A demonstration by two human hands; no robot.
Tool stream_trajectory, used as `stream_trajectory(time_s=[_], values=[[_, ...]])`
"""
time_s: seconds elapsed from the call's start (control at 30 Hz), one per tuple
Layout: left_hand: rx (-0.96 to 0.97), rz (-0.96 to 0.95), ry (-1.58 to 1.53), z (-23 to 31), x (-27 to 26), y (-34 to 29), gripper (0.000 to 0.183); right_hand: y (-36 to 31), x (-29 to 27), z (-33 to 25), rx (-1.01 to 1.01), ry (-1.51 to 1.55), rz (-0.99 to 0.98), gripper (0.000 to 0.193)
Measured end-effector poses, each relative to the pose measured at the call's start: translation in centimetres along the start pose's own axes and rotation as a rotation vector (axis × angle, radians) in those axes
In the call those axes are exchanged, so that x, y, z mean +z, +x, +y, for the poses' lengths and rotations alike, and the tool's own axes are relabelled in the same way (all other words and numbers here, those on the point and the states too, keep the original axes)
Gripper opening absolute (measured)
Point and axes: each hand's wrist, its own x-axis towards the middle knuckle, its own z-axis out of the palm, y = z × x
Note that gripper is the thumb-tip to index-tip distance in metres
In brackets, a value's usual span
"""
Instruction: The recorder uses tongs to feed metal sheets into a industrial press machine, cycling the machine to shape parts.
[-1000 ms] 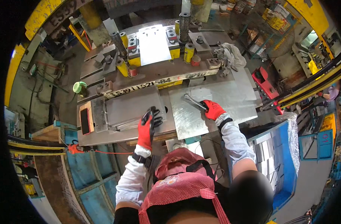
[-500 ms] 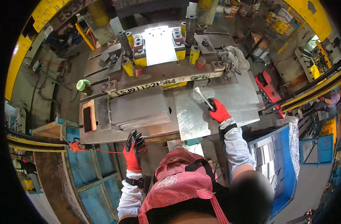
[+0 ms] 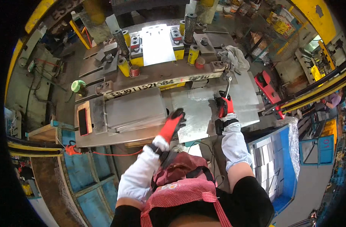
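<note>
My right hand [image 3: 224,105], in a red and black glove, is closed round a silver rod-like hand tool [image 3: 229,86] with a small rounded head that points away from me. It is above the right part of a large shiny metal sheet [image 3: 195,126]. My left hand [image 3: 174,123], gloved alike, is over the near left edge of that sheet with its fingers apart and nothing in them. Left of it lies a stack of grey metal sheets [image 3: 135,108]. Beyond stands a press die [image 3: 165,77] with a bright sheet [image 3: 157,47] on it.
A phone [image 3: 82,122] lies at the table's left, with a green-lidded bottle [image 3: 79,87] behind it. A grey rag [image 3: 235,58] hangs at the die's right. A blue bin [image 3: 284,189] with metal pieces stands at lower right. A red cord [image 3: 118,153] runs along the table's front.
My left hand has moved right, from in front of the stack to the shiny sheet's edge. My right hand has moved slightly away from me, and its tool has swung from leaning left to nearly upright.
</note>
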Motion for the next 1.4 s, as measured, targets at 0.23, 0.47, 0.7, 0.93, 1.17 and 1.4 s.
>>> stream_trajectory(time_s=[0.23,0.47,0.7,0.93,1.17,1.4], values=[[0.423,-0.106,0.274,-1.8,-3.7,13.2,0.041,1.2,4.9,2.2,0.21,0.05,-0.159,0.026],[-0.103,-0.158,-0.258,-0.3,1.6,11.7,0.041,1.0,3.4,2.8,0.323,0.282,-0.07,0.03],[0.093,0.01,0.021,1.2,0.2,4.0,0.045,-4.2,0.7,0.5,0.105,0.175,0.071,0.034],[0.287,0.57,0.949,-1.0,-10.0,-13.9,0.041,-11.0,-4.2,0.6,0.094,-0.066,0.174,0.03],[0.302,0.783,1.742,0.6,-15.9,-17.7,0.059,-10.6,-3.2,2.2,0.011,-0.105,0.274,0.029],[0.15,0.777,1.724,-0.1,-17.3,-16.2,0.052,-11.4,-2.8,0.8,-0.015,-0.139,0.237,0.031]])
